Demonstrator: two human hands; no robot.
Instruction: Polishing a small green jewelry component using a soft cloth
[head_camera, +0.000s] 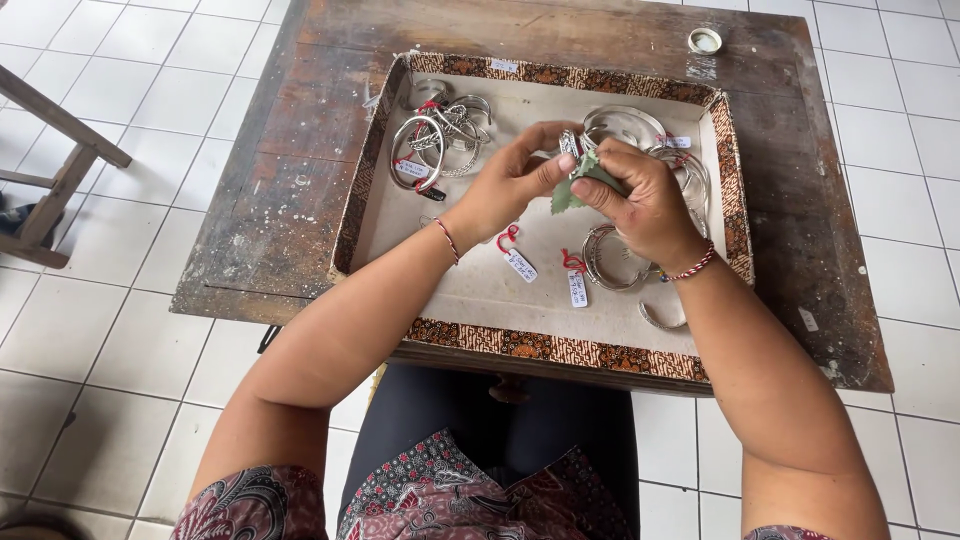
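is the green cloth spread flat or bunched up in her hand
Bunched up: the green cloth is crumpled between the right hand fingers, pressed against a silver bracelet that the left hand steadies.

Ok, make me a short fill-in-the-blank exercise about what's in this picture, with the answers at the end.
1. The right hand presses a small ____ cloth against a silver bracelet.
2. The left hand helps hold the bracelet above a patterned ____ of silver bangles.
3. Each wrist wears a thin ____ string.
4. The price tags hang on red ____.

Missing words: green, tray, red, strings
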